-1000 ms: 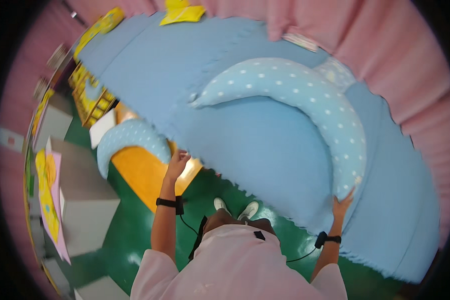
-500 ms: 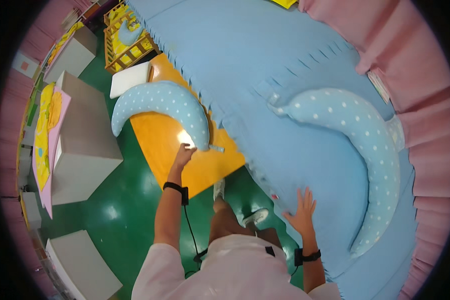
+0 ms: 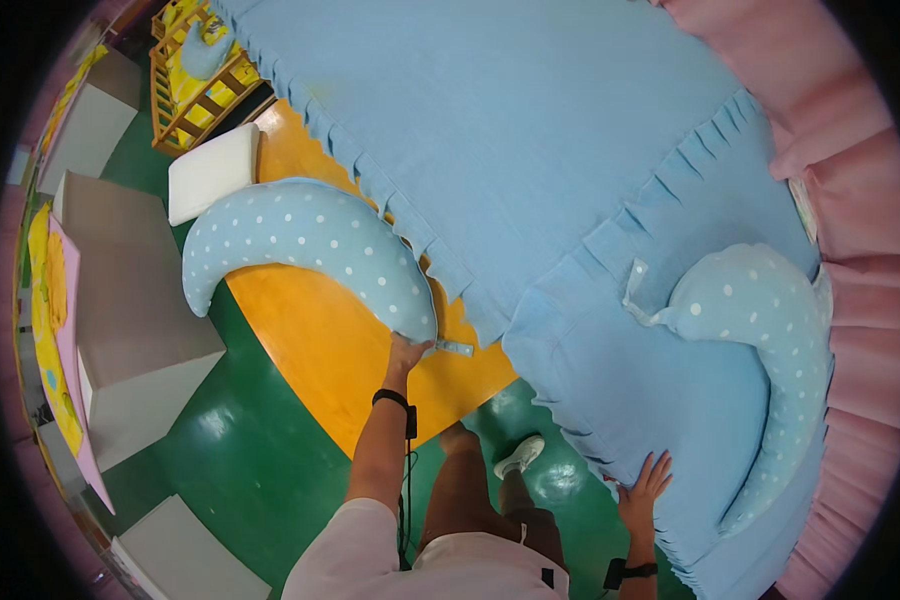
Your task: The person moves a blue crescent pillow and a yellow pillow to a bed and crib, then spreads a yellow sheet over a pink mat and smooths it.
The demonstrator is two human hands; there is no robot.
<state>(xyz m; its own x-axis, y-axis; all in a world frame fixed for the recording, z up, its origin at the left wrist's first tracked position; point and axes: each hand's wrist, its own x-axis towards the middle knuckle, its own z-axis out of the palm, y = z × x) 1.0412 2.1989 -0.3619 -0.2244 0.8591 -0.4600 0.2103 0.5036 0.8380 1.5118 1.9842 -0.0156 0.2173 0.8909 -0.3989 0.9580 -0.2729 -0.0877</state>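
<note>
A light blue, white-dotted crescent pillow lies on the orange tabletop, a short strap at its near end. My left hand is closed on that near end; the fingertips are partly hidden by the fabric. On the blue bedspread to the right rests a second dotted crescent pillow, also with a strap at its upper tip. My right hand lies open with fingers spread at the bedspread's near ruffled edge, apart from this pillow.
A white cushion sits at the table's far left corner. Beyond it stands a wooden crib with yellow bedding. Grey-white box-like units line the left. Pink curtains hang at the right, and the floor is shiny green.
My left hand has reached the near end of the pillow on the table and closed on it. My right hand has come down at the bedspread edge. The whole view has shifted.
</note>
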